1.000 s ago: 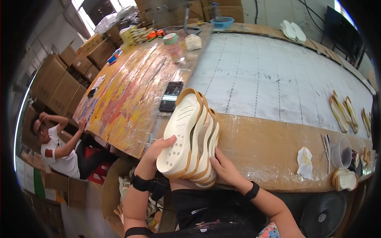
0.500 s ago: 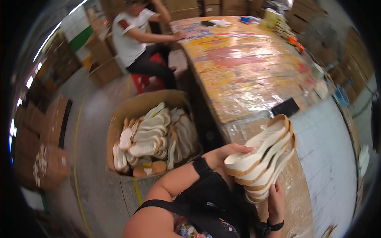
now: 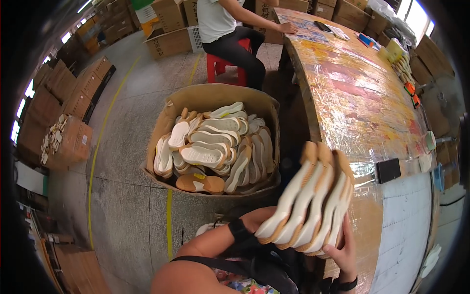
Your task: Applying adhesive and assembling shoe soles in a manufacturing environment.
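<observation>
A stack of several white shoe soles with tan bottoms [image 3: 306, 206] is raised in front of me, tilted, between the large carton and the table. My right hand [image 3: 345, 249] grips its lower right side, the thumb pressed on the near face. My left hand [image 3: 263, 216] reaches behind the stack from the left; its fingers are hidden there. Left of the stack, the open carton [image 3: 215, 93] holds a heap of similar soles [image 3: 210, 142], some lying sideways and one with its tan underside up [image 3: 199, 183].
The long table [image 3: 362, 105] under plastic film runs away on the right, with a black flat object [image 3: 388, 170] and a pale board [image 3: 409, 215] on it. A person [image 3: 235, 41] sits on a red stool [image 3: 215, 66] beyond the carton. Stacked cartons [image 3: 81, 93] line the left.
The stack has swung left and turned, so tan undersides now show at its near end. My left thumb, seen on the soles before, is now hidden. My view has shifted, bringing the carton closer.
</observation>
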`<state>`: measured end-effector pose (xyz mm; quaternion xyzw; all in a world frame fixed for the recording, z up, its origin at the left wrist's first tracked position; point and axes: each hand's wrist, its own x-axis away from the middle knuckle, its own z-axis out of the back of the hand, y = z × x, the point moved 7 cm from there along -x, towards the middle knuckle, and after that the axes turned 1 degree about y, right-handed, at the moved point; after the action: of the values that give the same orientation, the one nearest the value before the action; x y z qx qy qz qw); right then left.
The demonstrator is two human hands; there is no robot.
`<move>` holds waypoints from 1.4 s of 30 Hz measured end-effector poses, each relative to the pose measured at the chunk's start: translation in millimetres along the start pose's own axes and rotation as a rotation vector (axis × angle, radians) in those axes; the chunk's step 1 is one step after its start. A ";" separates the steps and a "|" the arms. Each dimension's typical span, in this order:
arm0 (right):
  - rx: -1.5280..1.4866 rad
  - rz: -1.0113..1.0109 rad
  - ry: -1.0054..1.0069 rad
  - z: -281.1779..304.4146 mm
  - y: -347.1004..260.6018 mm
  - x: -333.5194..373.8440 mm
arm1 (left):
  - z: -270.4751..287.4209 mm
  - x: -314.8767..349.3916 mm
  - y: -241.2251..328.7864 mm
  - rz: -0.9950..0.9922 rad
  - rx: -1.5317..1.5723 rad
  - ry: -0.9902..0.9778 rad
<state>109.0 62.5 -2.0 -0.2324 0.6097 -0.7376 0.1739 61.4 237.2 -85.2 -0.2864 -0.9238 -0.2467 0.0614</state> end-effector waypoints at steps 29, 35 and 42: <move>0.467 -0.180 0.308 39.0 43.3 24.0 | 30.1 -102.0 45.7 -0.759 -0.817 0.364; 0.277 -0.239 0.630 106.3 101.0 33.2 | -45.0 -190.0 16.6 -0.394 -1.118 -0.143; 0.133 -0.127 1.028 213.8 144.3 55.4 | -86.6 -260.6 -53.3 0.114 -0.920 -0.503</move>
<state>177.7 -170.7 -104.4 0.1348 0.5530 -0.8026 -0.1787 245.1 26.6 -98.6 -0.3841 -0.6891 -0.5465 -0.2810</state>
